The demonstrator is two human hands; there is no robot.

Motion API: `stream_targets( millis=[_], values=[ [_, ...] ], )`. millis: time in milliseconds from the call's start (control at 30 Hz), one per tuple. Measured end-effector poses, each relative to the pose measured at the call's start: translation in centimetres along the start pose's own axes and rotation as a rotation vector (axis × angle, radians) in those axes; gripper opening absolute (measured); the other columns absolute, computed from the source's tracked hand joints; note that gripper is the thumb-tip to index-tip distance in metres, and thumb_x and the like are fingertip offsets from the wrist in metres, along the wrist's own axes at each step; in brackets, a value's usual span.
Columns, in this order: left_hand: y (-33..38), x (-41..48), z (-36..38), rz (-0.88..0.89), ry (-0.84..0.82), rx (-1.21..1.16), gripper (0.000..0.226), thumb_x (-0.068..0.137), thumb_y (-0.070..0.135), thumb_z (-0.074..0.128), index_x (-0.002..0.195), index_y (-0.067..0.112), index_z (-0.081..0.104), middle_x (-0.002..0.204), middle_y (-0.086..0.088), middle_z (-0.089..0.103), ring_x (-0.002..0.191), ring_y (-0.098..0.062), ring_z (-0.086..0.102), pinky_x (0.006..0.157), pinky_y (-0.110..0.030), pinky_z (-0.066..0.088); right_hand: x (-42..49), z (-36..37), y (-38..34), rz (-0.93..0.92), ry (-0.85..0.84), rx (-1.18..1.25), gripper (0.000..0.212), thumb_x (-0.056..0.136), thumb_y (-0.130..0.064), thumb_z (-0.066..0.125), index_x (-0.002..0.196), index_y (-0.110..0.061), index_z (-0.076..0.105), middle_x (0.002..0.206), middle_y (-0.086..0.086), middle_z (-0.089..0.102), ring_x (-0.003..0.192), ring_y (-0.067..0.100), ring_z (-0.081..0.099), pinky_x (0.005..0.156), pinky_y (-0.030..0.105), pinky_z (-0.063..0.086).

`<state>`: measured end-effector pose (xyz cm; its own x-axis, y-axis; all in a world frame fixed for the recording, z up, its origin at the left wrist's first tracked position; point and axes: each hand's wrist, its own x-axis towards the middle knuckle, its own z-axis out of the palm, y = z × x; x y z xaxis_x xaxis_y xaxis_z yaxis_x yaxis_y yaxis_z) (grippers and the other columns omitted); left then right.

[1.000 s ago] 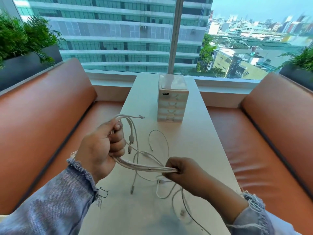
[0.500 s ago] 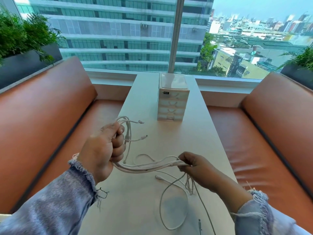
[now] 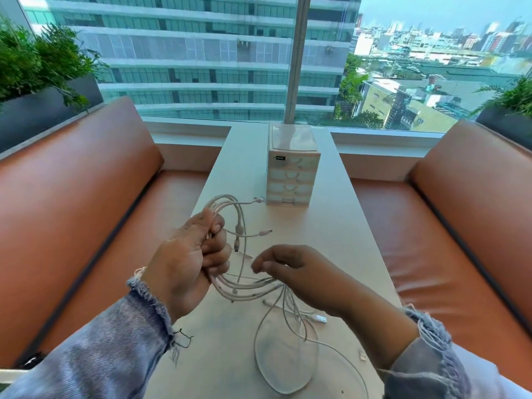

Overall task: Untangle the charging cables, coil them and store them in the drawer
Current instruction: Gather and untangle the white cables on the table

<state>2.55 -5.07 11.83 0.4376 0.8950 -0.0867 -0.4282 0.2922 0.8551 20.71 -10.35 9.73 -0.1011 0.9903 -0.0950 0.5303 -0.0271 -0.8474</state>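
A wide window [image 3: 201, 53] fills the far wall and looks out on a glass-fronted tower and a spread of lower city roofs. Two orange-brown padded benches face each other, the left bench [image 3: 72, 211] and the right bench [image 3: 475, 211], each backed by a dark planter of green foliage, one at the left [image 3: 43, 110] and one at the right [image 3: 506, 122]. Between the benches a long pale table [image 3: 345, 240] runs up to the sill. Near its far end stands a small drawer unit [image 3: 292, 180] with four shallow drawers, all closed. Above the near part of the table, the left hand [image 3: 187, 254], in a frayed denim sleeve [image 3: 100, 355], is clenched round a bundle of white charging cables [image 3: 239, 289], whose ends arch out above the fist. The strands sweep across beneath the right hand [image 3: 299, 272], whose fingers are loosely curled; whether they pinch the strands cannot be told. From there the cables fall in loose loops onto the table, a flat USB plug [image 3: 319, 318] lying just beside that wrist. A small black label [image 3: 279, 158] sits on the unit's top drawer, its white lettering too blurred to read with certainty.
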Motion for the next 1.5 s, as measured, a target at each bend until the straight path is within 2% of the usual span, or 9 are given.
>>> stream_targets(
  millis=[67, 200, 367, 500, 667, 800, 933, 1200, 1500],
  values=[
    [-0.4, 0.1, 0.3, -0.009, -0.007, -0.095, 0.035, 0.098, 0.032, 0.037, 0.068, 0.014, 0.043, 0.052, 0.004, 0.027, 0.042, -0.008, 0.028, 0.039, -0.019, 0.033, -0.1, 1.1, -1.3, -0.040, -0.017, -0.027, 0.017, 0.095, -0.029, 0.054, 0.095, -0.024, 0.071, 0.098, -0.007, 0.072, 0.097, 0.007, 0.062, 0.092, 0.025, 0.047],
    [-0.8, 0.2, 0.6, -0.007, -0.011, -0.205, 0.029, 0.096, 0.030, 0.039, 0.077, 0.011, 0.050, 0.056, 0.003, 0.034, 0.049, -0.010, 0.039, 0.048, -0.021, 0.043, -0.3, 3.0, -2.5, -0.155, -0.047, -0.097, 0.027, 0.095, -0.038, 0.051, 0.090, -0.015, 0.065, 0.091, 0.004, 0.066, 0.089, 0.019, 0.060, 0.085, 0.040, 0.047],
    [-0.9, 0.4, 0.1, 0.001, -0.020, -0.260, 0.018, 0.089, 0.020, 0.046, 0.099, 0.011, 0.057, 0.057, 0.003, 0.040, 0.050, -0.011, 0.047, 0.053, -0.023, 0.050, -0.4, 2.9, -1.9, -0.135, 0.037, -0.020, 0.019, 0.096, -0.028, 0.052, 0.082, -0.026, 0.064, 0.069, -0.006, 0.061, 0.069, 0.010, 0.056, 0.070, 0.030, 0.046],
    [-1.2, 0.6, -0.3, -0.006, -0.012, -0.328, 0.010, 0.089, 0.021, 0.044, 0.089, 0.015, 0.052, 0.058, 0.003, 0.045, 0.054, -0.012, 0.052, 0.063, -0.026, 0.056, -0.3, 2.3, -0.5, -0.087, 0.037, 0.023, 0.021, 0.097, -0.028, 0.051, 0.082, -0.023, 0.064, 0.065, -0.007, 0.062, 0.065, 0.012, 0.053, 0.069, 0.030, 0.044],
    [-1.9, 0.7, -0.2, -0.002, 0.060, -0.279, 0.018, 0.091, 0.029, 0.044, 0.088, 0.014, 0.054, 0.049, 0.004, 0.036, 0.044, -0.011, 0.044, 0.059, -0.027, 0.055, -0.3, 2.3, 1.1, -0.067, 0.052, -0.002, 0.021, 0.096, -0.028, 0.053, 0.077, -0.034, 0.062, 0.067, -0.010, 0.066, 0.073, 0.024, 0.060, 0.076, 0.037, 0.050],
    [-2.0, 0.9, -0.8, 0.030, 0.041, -0.284, 0.016, 0.086, 0.029, 0.046, 0.079, 0.016, 0.052, 0.055, 0.003, 0.044, 0.053, -0.013, 0.050, 0.068, -0.028, 0.056, -0.2, 2.2, 2.5, -0.077, 0.143, -0.050, 0.015, 0.094, -0.027, 0.055, 0.083, -0.033, 0.062, 0.071, -0.009, 0.068, 0.071, 0.016, 0.064, 0.076, 0.037, 0.053],
    [-2.1, 1.1, -0.9, 0.052, 0.082, -0.270, 0.019, 0.092, 0.027, 0.041, 0.082, 0.015, 0.053, 0.052, 0.002, 0.043, 0.052, -0.013, 0.051, 0.077, -0.032, 0.050, -0.1, 2.1, 3.8, -0.083, 0.161, -0.149, 0.008, 0.094, -0.032, 0.052, 0.086, -0.034, 0.054, 0.064, -0.015, 0.059, 0.065, 0.009, 0.060, 0.072, 0.041, 0.054],
    [-2.0, 1.0, -1.1, 0.056, 0.099, -0.288, 0.017, 0.081, 0.029, 0.050, 0.071, 0.016, 0.049, 0.055, 0.001, 0.045, 0.059, -0.015, 0.054, 0.086, -0.035, 0.049, 0.0, 1.2, 5.5, -0.137, 0.214, -0.345, 0.011, 0.092, -0.037, 0.050, 0.083, -0.033, 0.055, 0.076, -0.015, 0.060, 0.079, 0.008, 0.051, 0.080, 0.037, 0.046],
    [-1.7, 0.9, -1.5, 0.081, 0.088, -0.226, 0.023, 0.086, 0.032, 0.047, 0.067, 0.019, 0.047, 0.047, 0.006, 0.025, 0.045, -0.011, 0.033, 0.067, -0.028, 0.051, 0.0, 0.9, 6.5, -0.136, 0.194, -0.449, 0.015, 0.096, -0.037, 0.049, 0.084, -0.030, 0.057, 0.070, -0.026, 0.047, 0.085, 0.010, 0.047, 0.086, 0.037, 0.043]
  ],
)
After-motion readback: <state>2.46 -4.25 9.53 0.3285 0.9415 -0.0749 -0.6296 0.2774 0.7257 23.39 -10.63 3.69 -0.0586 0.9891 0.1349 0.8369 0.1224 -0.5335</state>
